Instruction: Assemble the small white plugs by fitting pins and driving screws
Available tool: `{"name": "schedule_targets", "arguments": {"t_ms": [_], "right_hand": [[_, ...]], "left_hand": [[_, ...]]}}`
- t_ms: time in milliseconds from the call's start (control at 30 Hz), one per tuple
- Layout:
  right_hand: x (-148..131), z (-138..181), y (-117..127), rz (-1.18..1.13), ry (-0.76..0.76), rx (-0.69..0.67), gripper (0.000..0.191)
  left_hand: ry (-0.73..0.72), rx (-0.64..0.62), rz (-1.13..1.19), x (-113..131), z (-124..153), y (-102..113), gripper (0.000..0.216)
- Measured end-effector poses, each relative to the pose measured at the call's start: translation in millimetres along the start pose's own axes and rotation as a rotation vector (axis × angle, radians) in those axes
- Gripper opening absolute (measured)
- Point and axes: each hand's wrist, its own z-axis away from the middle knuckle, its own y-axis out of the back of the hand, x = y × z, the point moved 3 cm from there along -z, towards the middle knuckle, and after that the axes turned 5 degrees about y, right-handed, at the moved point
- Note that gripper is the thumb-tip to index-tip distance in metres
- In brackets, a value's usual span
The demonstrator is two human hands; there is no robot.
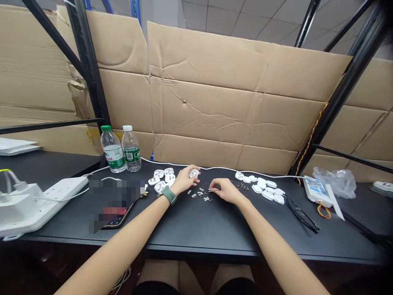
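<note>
My left hand (181, 181), with a green-strapped watch on its wrist, grips a white plug housing (194, 173) between thumb and fingers. The housing's open inner side faces me. My right hand (226, 190) is pinched low over the table, at the edge of a scatter of small grey and metal parts (202, 194). Something tiny shows at its fingertips, too small to name. Left of my left hand lie several more white plug housings (159, 179). Beyond my right hand are small brass-coloured screws or pins (243, 187) and several white plug covers (268, 190).
Two water bottles (131, 153) stand at the back left. A white power strip (58, 196) and a partly blurred phone (118, 221) lie left. Right are black glasses (302, 215), a white-and-blue box (317, 190) and a plastic bag (336, 182). Cardboard (208, 110) walls the back.
</note>
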Motion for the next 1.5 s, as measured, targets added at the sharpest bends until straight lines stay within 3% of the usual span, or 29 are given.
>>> {"name": "schedule_targets", "arguments": {"t_ms": [333, 733, 933, 1300, 1500], "right_hand": [[2.7, -9.2, 4.0, -0.307, -0.060, 0.280, 0.020], [-3.6, -13.0, -7.2, -0.503, -0.027, 0.453, 0.017], [-7.2, -12.6, -5.3, -0.480, -0.038, 0.551, 0.015], [-11.8, -10.9, -10.4, -0.404, -0.077, 0.589, 0.009], [-21.8, -10.5, -6.1, -0.246, 0.018, 0.592, 0.008]], "left_hand": [[0.014, -0.112, 0.046, 8.7, 8.3, -10.9, 0.034], [-0.009, -0.215, 0.033, 27.2, 21.4, -21.2, 0.038], [-0.017, -0.261, 0.029, 33.9, 26.9, -25.1, 0.040], [0.015, -0.309, 0.099, 23.3, 22.5, -29.2, 0.044], [0.050, -0.308, 0.116, 23.3, 23.2, -30.0, 0.045]]}}
